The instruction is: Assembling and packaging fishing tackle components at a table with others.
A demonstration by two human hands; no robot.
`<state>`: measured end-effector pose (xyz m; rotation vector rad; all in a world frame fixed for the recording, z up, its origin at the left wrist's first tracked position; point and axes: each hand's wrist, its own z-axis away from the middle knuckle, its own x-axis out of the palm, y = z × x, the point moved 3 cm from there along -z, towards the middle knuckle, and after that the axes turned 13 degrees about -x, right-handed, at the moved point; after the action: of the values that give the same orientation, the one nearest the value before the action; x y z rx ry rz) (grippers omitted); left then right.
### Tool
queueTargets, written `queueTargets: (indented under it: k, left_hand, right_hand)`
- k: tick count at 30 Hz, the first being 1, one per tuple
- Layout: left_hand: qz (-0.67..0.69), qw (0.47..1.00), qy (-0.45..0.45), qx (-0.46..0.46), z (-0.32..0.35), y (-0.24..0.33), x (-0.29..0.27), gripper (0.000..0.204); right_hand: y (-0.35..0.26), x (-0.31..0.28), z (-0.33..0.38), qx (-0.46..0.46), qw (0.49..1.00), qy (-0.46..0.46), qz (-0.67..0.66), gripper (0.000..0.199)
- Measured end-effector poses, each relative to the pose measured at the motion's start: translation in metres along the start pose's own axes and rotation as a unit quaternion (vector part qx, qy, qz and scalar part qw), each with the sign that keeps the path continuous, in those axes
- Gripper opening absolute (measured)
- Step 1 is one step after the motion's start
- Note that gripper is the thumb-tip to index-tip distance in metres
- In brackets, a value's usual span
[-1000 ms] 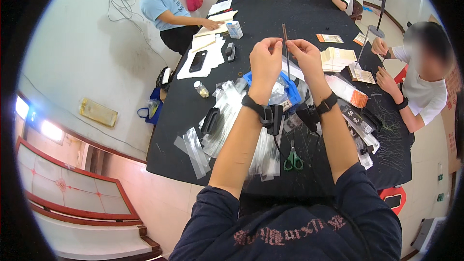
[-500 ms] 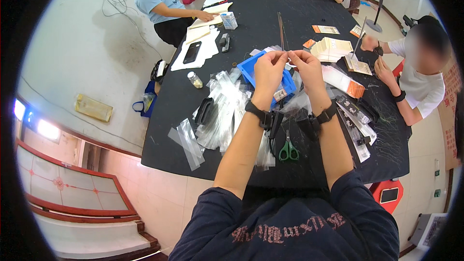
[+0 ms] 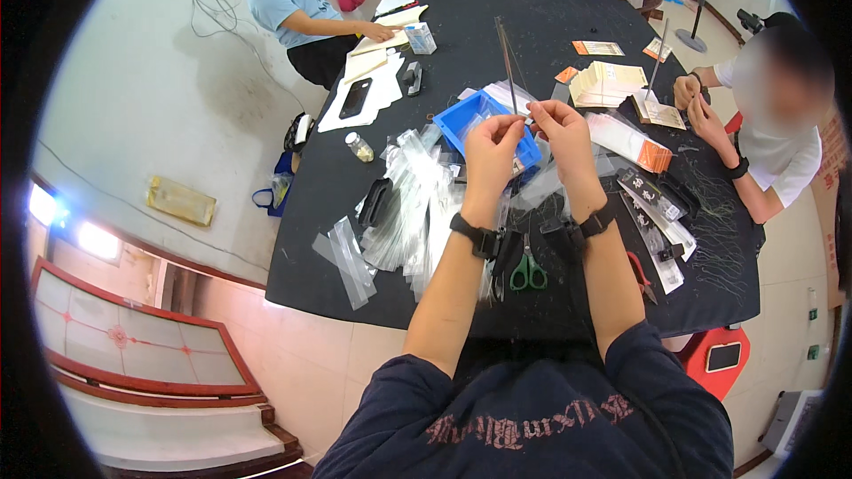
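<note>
Both my hands are raised over a blue plastic tray [image 3: 453, 121], fingertips close together but slightly apart. My left hand [image 3: 491, 155] is closed in a pinch at the lower end of a thin dark rod [image 3: 509, 75], which stands up and away from me with a fine strand beside it. Thumb and fingers of my right hand [image 3: 565, 137] pinch close by, with a tiny pale bit at their tips; what it is I cannot make out. Clear plastic sleeves [image 3: 413, 213] lie heaped left of my forearms. Green-handled scissors [image 3: 529, 274] rest between my wrists.
Red-handled pliers [image 3: 641, 278] lie beside my right forearm. Stacked cards [image 3: 607, 84] and packaged strips [image 3: 657, 204] stand to the right, near a co-worker's hands [image 3: 707, 124]. A small bottle [image 3: 359, 147], a black phone [image 3: 356, 98] and papers [image 3: 382, 89] lie left.
My hands have drawn slightly apart and a little lower. The rod's top has swung left. The red-handled pliers now show beside my right forearm. The co-worker at right has brought both hands together.
</note>
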<state>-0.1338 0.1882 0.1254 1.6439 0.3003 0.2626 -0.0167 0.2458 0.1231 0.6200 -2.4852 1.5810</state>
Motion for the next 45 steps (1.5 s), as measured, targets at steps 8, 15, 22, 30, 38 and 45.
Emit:
queueTargets:
  k: [8,15,22,30,38,45]
  left_hand:
    - [0.03,0.991,0.099,0.08,0.015,-0.008,0.001,0.022]
    - [0.027,0.986,0.123,0.107,0.01,-0.007,0.008,0.024]
    - [0.03,0.981,0.127,0.143,-0.004,0.029,0.024,0.026]
    - [0.025,0.987,0.127,0.096,-0.002,0.032,0.03,0.024]
    - [0.049,0.991,0.086,0.085,-0.008,0.032,0.016,0.017]
    - [0.094,0.994,0.032,0.046,-0.006,0.035,0.014,0.018]
  right_hand:
    - [0.003,0.001,-0.011,-0.003,0.999,-0.048,-0.023,0.016]
    - [-0.008,-0.022,-0.02,-0.064,0.984,-0.13,0.103,0.016]
    - [-0.018,-0.031,-0.021,-0.095,0.976,-0.151,0.127,0.01]
    - [-0.032,-0.019,-0.015,-0.108,0.961,-0.192,0.166,0.009]
    - [-0.036,-0.01,-0.016,-0.114,0.957,-0.184,0.194,0.018]
    - [-0.031,-0.002,-0.017,-0.111,0.977,-0.17,0.067,0.022]
